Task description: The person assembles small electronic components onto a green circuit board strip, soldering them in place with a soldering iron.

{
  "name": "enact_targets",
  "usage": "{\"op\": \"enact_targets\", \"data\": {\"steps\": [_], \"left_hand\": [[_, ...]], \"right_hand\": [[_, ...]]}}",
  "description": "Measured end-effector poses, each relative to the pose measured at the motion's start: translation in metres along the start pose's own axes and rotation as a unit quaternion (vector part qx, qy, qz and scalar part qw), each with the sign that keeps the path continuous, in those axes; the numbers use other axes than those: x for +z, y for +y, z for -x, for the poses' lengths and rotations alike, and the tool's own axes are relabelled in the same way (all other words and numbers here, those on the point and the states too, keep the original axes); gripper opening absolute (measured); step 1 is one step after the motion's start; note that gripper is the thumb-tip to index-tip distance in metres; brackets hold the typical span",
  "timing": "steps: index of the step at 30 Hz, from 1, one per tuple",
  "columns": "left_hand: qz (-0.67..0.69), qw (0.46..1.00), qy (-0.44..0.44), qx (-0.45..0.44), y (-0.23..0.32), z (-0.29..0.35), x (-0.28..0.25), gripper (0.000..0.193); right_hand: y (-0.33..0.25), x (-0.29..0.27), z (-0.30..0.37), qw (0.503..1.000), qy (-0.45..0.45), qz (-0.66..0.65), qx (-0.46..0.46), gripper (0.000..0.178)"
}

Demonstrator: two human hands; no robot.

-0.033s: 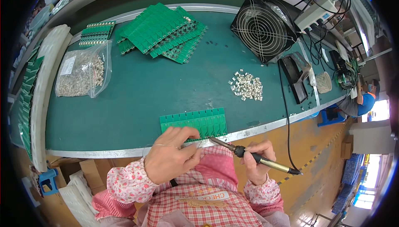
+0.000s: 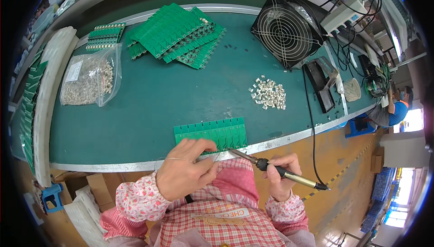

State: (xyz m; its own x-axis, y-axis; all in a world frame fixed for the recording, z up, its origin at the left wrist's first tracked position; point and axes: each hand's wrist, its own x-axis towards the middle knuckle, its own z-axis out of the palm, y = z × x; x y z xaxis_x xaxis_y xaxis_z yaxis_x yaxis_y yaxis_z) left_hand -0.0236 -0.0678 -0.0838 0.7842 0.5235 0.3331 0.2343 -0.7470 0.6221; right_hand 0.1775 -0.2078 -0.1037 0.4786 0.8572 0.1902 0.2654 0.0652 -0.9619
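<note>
1. Green surface [image 2: 140, 127] seen mid-frame.
2. Circuit panel [image 2: 210, 129] placed at lower centre; judged light, stiff, fragile; best held by edges.
3. Soldering iron [image 2: 303, 180] grasped by right hand [image 2: 279, 187]; grip of left hand [image 2: 187, 172] cannot be told.

The head-worn fisheye looks down — wide and near — on both hands [image 2: 187, 174] and the bench [image 2: 181, 93].

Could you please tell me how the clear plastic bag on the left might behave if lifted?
The bag would probably sag, since its film looks thin and creased. The small white parts inside would likely shift, as they lie loosely heaped.
</note>
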Motion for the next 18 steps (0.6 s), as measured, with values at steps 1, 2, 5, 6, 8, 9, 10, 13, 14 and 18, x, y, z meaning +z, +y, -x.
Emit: {"op": "enact_targets", "data": {"steps": [1,2,5,6,8,9,10,13,14,18], "left_hand": [[0.0,1.0,-0.007,-0.003,0.0007,0.001,-0.0023,0.014],[0.001,1.0,-0.014,-0.007,0.0005,0.0021,-0.0034,0.014],[-0.011,1.0,-0.007,0.018,-0.0034,0.0039,-0.005,0.014],[-0.011,1.0,-0.007,0.017,-0.0041,0.0037,-0.0054,0.014],[-0.017,1.0,-0.011,0.012,-0.0052,0.0034,-0.0061,0.015],[-0.017,1.0,-0.011,0.011,-0.0061,0.0036,-0.005,0.015],[-0.007,1.0,0.0,0.015,-0.0076,0.004,-0.0028,0.015],[-0.006,1.0,-0.001,0.017,-0.0084,0.0027,-0.0027,0.015],[-0.016,1.0,-0.012,0.017,-0.0085,0.0022,-0.0028,0.014],[-0.023,1.0,-0.015,0.014,-0.0083,0.0013,-0.0014,0.013]], "right_hand": [[-0.0043,0.0024,-0.0002,0.999,0.03,-0.039,0.007,0.017],[-0.0063,0.0041,-0.0003,0.995,0.059,-0.077,0.014,0.017],[-0.0057,0.0038,-0.0015,0.995,0.04,-0.094,-0.005,0.017],[-0.0042,0.0043,-0.0011,0.995,0.04,-0.094,-0.005,0.017],[-0.0002,0.0062,0.0006,0.997,0.018,-0.071,-0.008,0.016],[0.0003,0.0071,0.0009,0.997,0.017,-0.071,-0.007,0.016],[0.0005,0.008,0.0012,0.997,0.011,-0.075,0.001,0.016],[0.0017,0.01,0.001,0.997,0.002,-0.082,0.012,0.016],[0.0022,0.0103,0.0008,0.996,0.001,-0.085,0.013,0.016],[0.0024,0.0106,0.0008,0.996,-0.01,-0.082,0.03,0.016]]}}
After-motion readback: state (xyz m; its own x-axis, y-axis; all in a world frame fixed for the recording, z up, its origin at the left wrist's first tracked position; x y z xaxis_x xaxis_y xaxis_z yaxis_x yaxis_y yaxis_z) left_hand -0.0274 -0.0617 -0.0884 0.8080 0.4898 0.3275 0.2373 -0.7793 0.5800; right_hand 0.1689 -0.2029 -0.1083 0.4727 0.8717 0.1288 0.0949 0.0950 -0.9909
